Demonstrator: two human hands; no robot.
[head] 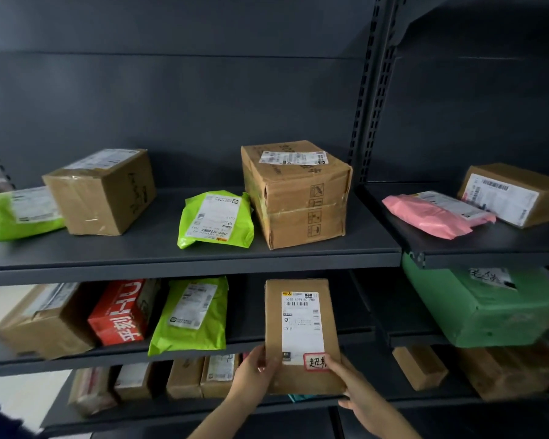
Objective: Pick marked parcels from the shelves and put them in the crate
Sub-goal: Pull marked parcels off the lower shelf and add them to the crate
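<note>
Left hand [254, 372] and right hand [360, 396] both grip just the bottom end of the flat brown cardboard parcel [301, 334] with its red-edged handwritten sticker [314, 361], held upright in front of the dark metal shelves [191, 264]. Gripped that low, it could easily tip forward or slip imo. Crate's not in view.

— Bright enough?
— Dim and flat. The dark shelving [191, 258] swallows the light, and only a pale patch [13, 299] glows at 8 o'clock. Deep shadow sits under each board, heaviest toward 4 o'clock.
— Glare?
— Sheen on the taped box [99, 191] at 9 o'clock.
— Sharpness?
— The brown parcel [301, 337] at 6 o'clock is clearest. The low boxes [184, 378] at 7 o'clock smear, and the uprights [366, 90] bow at 1 o'clock.
</note>
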